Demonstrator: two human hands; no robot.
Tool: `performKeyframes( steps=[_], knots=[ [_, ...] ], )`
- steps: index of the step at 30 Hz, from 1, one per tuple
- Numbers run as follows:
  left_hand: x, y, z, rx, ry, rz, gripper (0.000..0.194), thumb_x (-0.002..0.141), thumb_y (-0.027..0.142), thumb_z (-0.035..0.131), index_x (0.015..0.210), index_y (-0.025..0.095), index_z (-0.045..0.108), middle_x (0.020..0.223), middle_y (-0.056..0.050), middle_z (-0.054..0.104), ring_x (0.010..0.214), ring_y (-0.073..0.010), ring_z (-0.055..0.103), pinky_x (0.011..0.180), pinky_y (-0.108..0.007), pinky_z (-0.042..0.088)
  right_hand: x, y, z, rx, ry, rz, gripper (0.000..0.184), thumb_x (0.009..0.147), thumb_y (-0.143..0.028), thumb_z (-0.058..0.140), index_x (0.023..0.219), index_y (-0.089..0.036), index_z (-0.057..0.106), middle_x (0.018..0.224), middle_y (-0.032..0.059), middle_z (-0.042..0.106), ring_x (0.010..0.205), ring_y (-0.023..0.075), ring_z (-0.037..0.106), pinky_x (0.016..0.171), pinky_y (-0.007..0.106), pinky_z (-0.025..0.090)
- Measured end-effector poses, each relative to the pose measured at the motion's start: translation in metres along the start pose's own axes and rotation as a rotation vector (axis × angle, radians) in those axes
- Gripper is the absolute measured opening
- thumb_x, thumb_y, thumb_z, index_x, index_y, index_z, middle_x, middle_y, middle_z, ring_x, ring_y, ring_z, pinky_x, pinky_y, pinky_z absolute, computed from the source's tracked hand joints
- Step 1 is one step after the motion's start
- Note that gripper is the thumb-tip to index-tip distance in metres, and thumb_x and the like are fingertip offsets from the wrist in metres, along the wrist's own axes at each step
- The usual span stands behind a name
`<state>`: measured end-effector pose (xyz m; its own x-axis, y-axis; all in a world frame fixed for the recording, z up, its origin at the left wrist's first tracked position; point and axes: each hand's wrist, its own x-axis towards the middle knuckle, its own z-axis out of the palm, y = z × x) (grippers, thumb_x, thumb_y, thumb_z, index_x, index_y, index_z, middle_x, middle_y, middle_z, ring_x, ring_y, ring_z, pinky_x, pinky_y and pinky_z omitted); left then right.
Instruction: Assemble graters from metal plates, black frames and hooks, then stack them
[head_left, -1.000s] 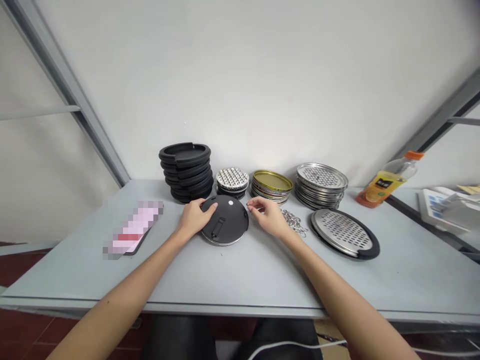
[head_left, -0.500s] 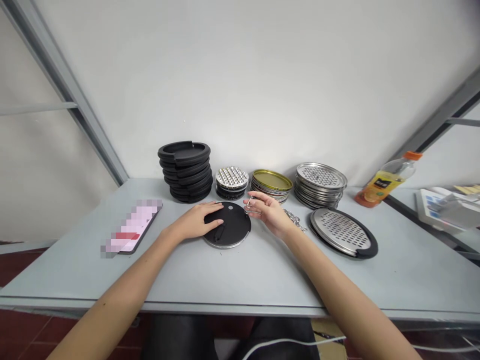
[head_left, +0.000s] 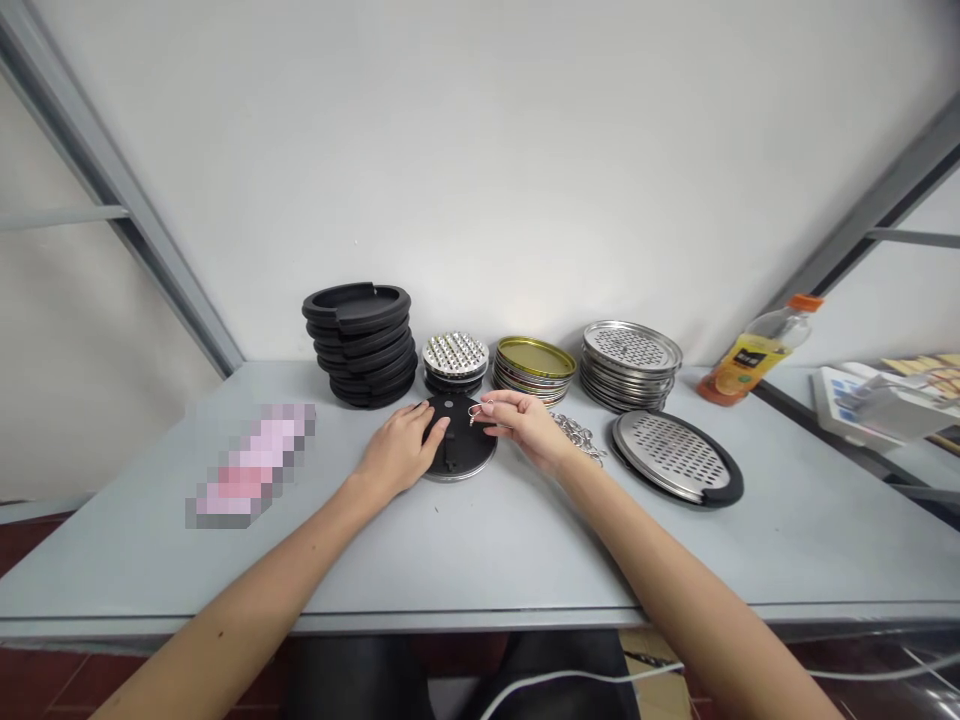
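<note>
A round black disc (head_left: pixel 472 448) with a silvery rim lies flat on the table in front of me. My left hand (head_left: pixel 400 448) grips its left edge, thumb on the top face and fingers curled at the far-left rim. Near the thumb, a small black latch-like part (head_left: pixel 450 457) shows on the disc. Over the disc's right side, my right hand (head_left: pixel 529 425) pinches a thin bent metal wire piece (head_left: pixel 473 411) between thumb and fingertips. A pile of similar shiny wire pieces (head_left: pixel 581 437) lies just beyond that hand, partly hidden by it.
Behind stand stacked black rings (head_left: pixel 364 345), grater discs (head_left: pixel 454 355), gold-topped lids (head_left: pixel 536 358) and perforated metal discs (head_left: pixel 632 362). Grater plates with a black edge (head_left: pixel 679 457) lie right. A drink bottle (head_left: pixel 757 350) leans further right; a blurred-out phone (head_left: pixel 251 465) lies left.
My left hand has turned and drawn its fingers in at the disc's edge. The right hand has brought the wire piece further over the disc. The view has shifted slightly.
</note>
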<state>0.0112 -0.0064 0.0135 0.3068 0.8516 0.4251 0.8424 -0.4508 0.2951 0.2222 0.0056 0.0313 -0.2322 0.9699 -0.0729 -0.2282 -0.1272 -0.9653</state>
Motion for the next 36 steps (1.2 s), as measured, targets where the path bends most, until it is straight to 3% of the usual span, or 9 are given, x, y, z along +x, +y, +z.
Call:
performKeyframes(
  steps=[5, 7, 12, 15, 18, 21, 24, 32, 36],
  knots=[
    [0.003, -0.003, -0.025, 0.063, -0.013, -0.098, 0.051, 0.096, 0.046, 0.034, 0.079, 0.018, 0.074, 0.070, -0.009, 0.072, 0.069, -0.0260, 0.068, 0.063, -0.034, 0.048, 0.003, 0.001, -0.003, 0.061, 0.078, -0.013, 0.030, 0.057, -0.031, 0.085, 0.082, -0.019, 0.072, 0.079, 0.0010, 0.070, 0.073, 0.0115, 0.063, 0.068, 0.024, 0.048],
    [0.003, -0.009, -0.034, -0.017, -0.018, -0.080, 0.046, 0.096, 0.045, 0.037, 0.083, 0.020, 0.073, 0.066, -0.005, 0.071, 0.063, -0.0220, 0.067, 0.060, -0.030, 0.045, 0.004, 0.002, -0.005, 0.096, 0.100, -0.007, 0.030, 0.056, -0.030, 0.085, 0.081, -0.020, 0.073, 0.074, -0.0003, 0.068, 0.069, 0.0102, 0.061, 0.066, 0.023, 0.047],
    [0.001, -0.024, -0.036, -0.195, -0.118, 0.152, 0.038, 0.088, 0.047, 0.053, 0.109, 0.020, 0.069, 0.110, -0.008, 0.070, 0.099, -0.0238, 0.065, 0.088, -0.034, 0.048, 0.004, 0.001, -0.007, 0.181, 0.094, 0.019, 0.028, 0.057, -0.026, 0.085, 0.082, -0.020, 0.072, 0.075, -0.0011, 0.069, 0.072, 0.0100, 0.062, 0.066, 0.021, 0.048],
    [0.000, -0.029, -0.029, -0.240, -0.313, 0.271, 0.073, 0.072, 0.057, 0.070, 0.133, 0.020, 0.053, 0.141, -0.012, 0.050, 0.131, -0.0299, 0.044, 0.110, -0.044, 0.033, 0.004, 0.001, -0.006, 0.229, 0.101, 0.047, 0.026, 0.058, -0.020, 0.085, 0.080, -0.018, 0.071, 0.074, -0.0008, 0.070, 0.069, 0.0088, 0.064, 0.066, 0.020, 0.049],
    [0.001, -0.032, -0.027, -0.285, -0.496, 0.263, 0.110, 0.056, 0.061, 0.079, 0.147, 0.021, 0.032, 0.155, -0.013, 0.025, 0.143, -0.0317, 0.023, 0.116, -0.048, 0.023, 0.004, 0.001, -0.004, 0.285, 0.105, 0.061, 0.022, 0.062, -0.015, 0.082, 0.080, -0.017, 0.070, 0.076, 0.0016, 0.072, 0.069, 0.0089, 0.066, 0.069, 0.019, 0.052],
    [0.003, -0.034, -0.030, -0.306, -0.584, 0.236, 0.115, 0.055, 0.061, 0.080, 0.148, 0.020, 0.028, 0.156, -0.013, 0.018, 0.145, -0.0298, 0.016, 0.117, -0.047, 0.020, 0.005, 0.003, -0.003, 0.346, 0.102, 0.067, 0.019, 0.066, -0.011, 0.078, 0.082, -0.016, 0.069, 0.082, 0.0037, 0.074, 0.075, 0.0096, 0.068, 0.073, 0.018, 0.054],
    [0.002, -0.030, -0.031, -0.290, -0.559, 0.224, 0.110, 0.056, 0.062, 0.078, 0.147, 0.021, 0.031, 0.155, -0.013, 0.023, 0.143, -0.0297, 0.022, 0.117, -0.046, 0.021, 0.006, 0.005, -0.003, 0.381, 0.080, 0.068, 0.018, 0.068, -0.010, 0.076, 0.083, -0.015, 0.069, 0.084, 0.0039, 0.074, 0.077, 0.0093, 0.068, 0.075, 0.016, 0.055],
    [-0.013, 0.002, -0.014, -0.083, -0.232, 0.242, 0.094, 0.058, 0.071, 0.071, 0.134, 0.019, 0.052, 0.140, -0.016, 0.048, 0.123, -0.0380, 0.046, 0.103, -0.054, 0.038, 0.006, 0.005, -0.007, 0.356, 0.035, 0.059, 0.013, 0.073, -0.016, 0.076, 0.085, -0.017, 0.070, 0.090, 0.0047, 0.074, 0.082, 0.0110, 0.069, 0.078, 0.018, 0.057],
    [-0.010, 0.004, -0.019, -0.149, -0.167, 0.240, 0.057, 0.081, 0.056, 0.060, 0.126, 0.020, 0.059, 0.127, -0.013, 0.059, 0.113, -0.0302, 0.055, 0.098, -0.048, 0.044, 0.005, 0.004, -0.006, 0.305, 0.012, 0.075, 0.015, 0.073, -0.022, 0.076, 0.087, -0.017, 0.070, 0.095, 0.0058, 0.073, 0.087, 0.0129, 0.069, 0.080, 0.021, 0.056]
  ],
)
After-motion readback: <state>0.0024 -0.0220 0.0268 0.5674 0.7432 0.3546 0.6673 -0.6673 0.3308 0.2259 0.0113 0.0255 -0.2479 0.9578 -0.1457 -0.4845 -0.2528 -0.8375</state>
